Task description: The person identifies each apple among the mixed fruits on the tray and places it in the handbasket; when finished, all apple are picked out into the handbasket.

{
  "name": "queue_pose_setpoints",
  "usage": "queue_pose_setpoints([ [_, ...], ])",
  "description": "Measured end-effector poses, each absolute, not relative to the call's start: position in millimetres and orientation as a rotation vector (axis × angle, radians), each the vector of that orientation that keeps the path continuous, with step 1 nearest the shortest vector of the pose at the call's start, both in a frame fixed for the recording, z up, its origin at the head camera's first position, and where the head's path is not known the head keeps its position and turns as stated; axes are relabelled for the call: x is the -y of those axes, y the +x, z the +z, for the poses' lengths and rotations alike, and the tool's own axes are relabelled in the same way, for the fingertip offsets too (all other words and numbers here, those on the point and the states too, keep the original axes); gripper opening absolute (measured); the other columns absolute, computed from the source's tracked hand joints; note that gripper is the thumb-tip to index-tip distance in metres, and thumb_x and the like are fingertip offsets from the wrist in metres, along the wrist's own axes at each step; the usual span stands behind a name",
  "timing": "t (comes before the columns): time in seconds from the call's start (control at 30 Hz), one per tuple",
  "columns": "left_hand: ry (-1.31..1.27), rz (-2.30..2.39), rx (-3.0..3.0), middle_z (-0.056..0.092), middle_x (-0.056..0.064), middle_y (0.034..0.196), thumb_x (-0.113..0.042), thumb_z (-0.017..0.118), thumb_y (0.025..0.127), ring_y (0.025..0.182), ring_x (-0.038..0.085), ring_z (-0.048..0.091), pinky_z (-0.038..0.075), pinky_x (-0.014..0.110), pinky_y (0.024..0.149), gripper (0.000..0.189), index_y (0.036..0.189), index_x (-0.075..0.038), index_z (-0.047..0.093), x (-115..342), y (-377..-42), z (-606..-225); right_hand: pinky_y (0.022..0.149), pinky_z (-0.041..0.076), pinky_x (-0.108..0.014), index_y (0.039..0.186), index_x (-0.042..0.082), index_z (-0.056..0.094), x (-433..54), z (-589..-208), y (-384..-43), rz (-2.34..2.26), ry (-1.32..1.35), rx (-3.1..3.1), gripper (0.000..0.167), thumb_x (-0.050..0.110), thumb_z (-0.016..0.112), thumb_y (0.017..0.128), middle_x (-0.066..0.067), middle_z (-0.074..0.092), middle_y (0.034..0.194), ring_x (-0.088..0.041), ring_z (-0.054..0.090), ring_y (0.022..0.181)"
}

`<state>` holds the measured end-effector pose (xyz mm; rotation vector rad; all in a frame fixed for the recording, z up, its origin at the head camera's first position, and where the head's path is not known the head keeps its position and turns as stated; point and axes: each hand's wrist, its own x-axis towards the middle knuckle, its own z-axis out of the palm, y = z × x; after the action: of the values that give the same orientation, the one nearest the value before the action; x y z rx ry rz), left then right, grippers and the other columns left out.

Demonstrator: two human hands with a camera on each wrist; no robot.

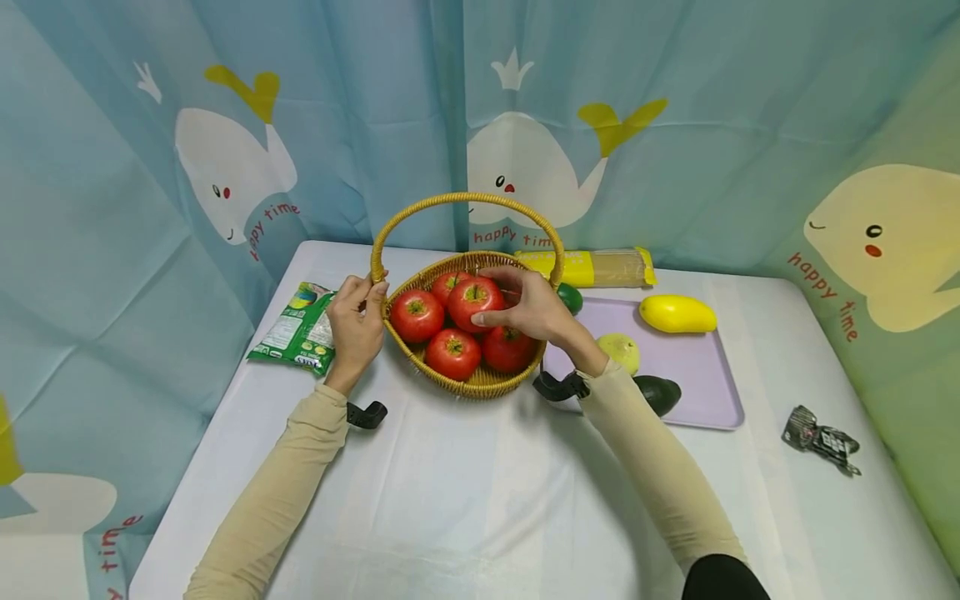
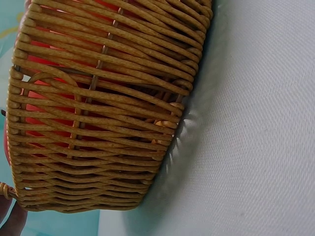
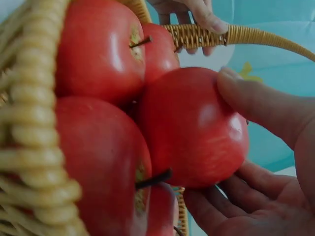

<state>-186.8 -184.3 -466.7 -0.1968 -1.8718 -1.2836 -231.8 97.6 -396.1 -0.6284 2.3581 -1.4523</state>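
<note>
A wicker basket (image 1: 480, 388) with a tall arched handle (image 1: 467, 197) stands on the table, holding several red apples. My left hand (image 1: 356, 323) grips the left foot of that handle, just above the rim. In my right hand (image 1: 538, 307) is one apple (image 3: 194, 130), gripped between thumb and fingers on top of the others. Right beside it in the right wrist view sit another apple (image 3: 98, 54) and a nearer one with a dark stem (image 3: 98, 162). The left wrist view is mostly the basket's woven side (image 2: 98, 113), with red showing through the gaps.
A green snack bag (image 1: 296, 329) lies left of the basket. Behind to the right is a yellow noodle pack (image 1: 600, 268). A lilac tray (image 1: 705, 392) carries a mango (image 1: 677, 313), a pale green fruit (image 1: 621, 350) and an avocado (image 1: 658, 394). A black wrapper (image 1: 821, 440) lies far right.
</note>
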Motion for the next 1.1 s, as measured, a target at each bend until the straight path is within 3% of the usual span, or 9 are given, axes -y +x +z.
queue_pose_setpoints([
  [0.27,-0.185,-1.298,1.877,0.065,0.022,0.085,-0.004,0.07,0.101,0.078,0.005,0.056,0.048,0.008,0.072,0.019,0.115,0.004,0.08,182.9,-186.5,-465.2,0.119,0.047,-0.052,0.154,0.005,0.051,-99.1,-394.5,-235.6,-1.381,-0.729,-2.339,0.076,0.02,0.089,0.089,-0.013,0.056,0.152,-0.035,0.057,0.139],
  [0.57,-0.142,-1.29,1.894,0.064,0.029,0.087,0.005,0.068,0.099,0.077,0.001,0.051,0.046,0.01,0.07,0.018,0.113,0.012,0.077,183.9,-185.0,-464.4,0.123,0.041,-0.058,0.159,0.004,0.044,-103.9,-393.0,-233.7,-1.318,-0.905,-2.339,0.085,0.018,0.089,0.088,-0.015,0.049,0.161,-0.034,0.045,0.149],
  [0.73,-0.128,-1.354,1.967,0.067,0.024,0.092,-0.004,0.069,0.102,0.081,0.0,0.053,0.048,0.01,0.07,0.022,0.119,0.005,0.078,189.8,-180.3,-461.8,0.126,0.035,-0.061,0.162,0.006,0.041,-115.7,-384.3,-225.5,-1.333,-0.959,-2.314,0.086,0.017,0.087,0.09,-0.016,0.043,0.166,-0.037,0.041,0.153],
  [0.83,-0.125,-1.394,2.041,0.069,0.022,0.097,-0.009,0.069,0.104,0.086,0.006,0.059,0.049,0.008,0.07,0.025,0.124,0.001,0.078,196.0,-175.7,-459.8,0.125,0.034,-0.063,0.164,0.012,0.039,-128.6,-374.6,-216.3,-1.338,-0.956,-2.284,0.087,0.018,0.086,0.091,-0.011,0.041,0.169,-0.035,0.038,0.156],
  [0.97,-0.117,-1.386,2.189,0.071,0.024,0.106,-0.012,0.069,0.105,0.097,0.024,0.068,0.048,0.006,0.073,0.032,0.134,0.001,0.072,207.0,-167.5,-456.6,0.124,0.036,-0.062,0.162,0.016,0.043,-151.9,-361.9,-204.0,-1.309,-0.967,-2.295,0.081,0.019,0.085,0.093,-0.005,0.044,0.167,-0.033,0.041,0.155],
  [1.1,-0.121,-1.322,2.386,0.074,0.026,0.117,-0.016,0.065,0.107,0.105,0.035,0.071,0.052,0.012,0.078,0.037,0.14,0.003,0.067,222.1,-155.2,-454.9,0.123,0.042,-0.045,0.154,0.009,0.055,-180.5,-353.3,-194.5,-1.277,-1.028,-2.379,0.07,0.012,0.086,0.091,-0.01,0.058,0.156,-0.031,0.053,0.146],
])
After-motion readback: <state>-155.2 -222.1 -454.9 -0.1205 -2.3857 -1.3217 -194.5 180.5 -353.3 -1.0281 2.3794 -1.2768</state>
